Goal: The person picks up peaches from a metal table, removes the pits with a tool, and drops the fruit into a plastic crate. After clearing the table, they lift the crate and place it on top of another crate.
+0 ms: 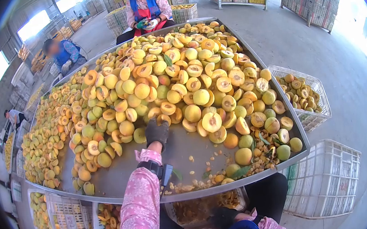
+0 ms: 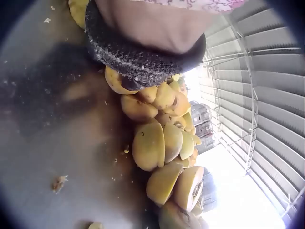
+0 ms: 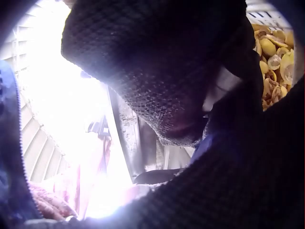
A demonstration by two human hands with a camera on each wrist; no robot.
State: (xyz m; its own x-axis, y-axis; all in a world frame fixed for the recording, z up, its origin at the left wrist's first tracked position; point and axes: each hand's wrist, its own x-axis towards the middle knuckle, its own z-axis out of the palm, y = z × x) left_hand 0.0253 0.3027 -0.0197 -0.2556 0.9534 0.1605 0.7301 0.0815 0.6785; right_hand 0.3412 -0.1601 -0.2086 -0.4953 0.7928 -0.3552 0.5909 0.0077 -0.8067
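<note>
The head view shows one big metal table (image 1: 110,180) with far too many pieces of fruit (image 1: 211,122) on it to count. I see two hands, both in dark gloves. The left hand (image 1: 157,133) is over the table, touching the fruit at the near edge of the heap; its fingertips are hidden, so I cannot tell if it grips a piece. The right hand (image 1: 223,217) is low, just off the table's near side, and it is too dark and blurry to tell if it holds anything.

Three other people are here: one in a blue vest (image 1: 147,6) at the table's far side, one in blue sleeves (image 1: 67,55) at its left, and one in a pale top (image 1: 14,116) well off to its left. Right of the table are two white crates, one with fruit (image 1: 319,84) and one nearer me (image 1: 320,180). One tub of brown and yellow bits (image 1: 208,203) sits below the table's near edge.

The fruit is round and yellow, with some green and some pink-red skin. Many pieces are cut, and some show a brownish middle. Seeds and scraps (image 1: 260,162) lie at the table's near right corner.
</note>
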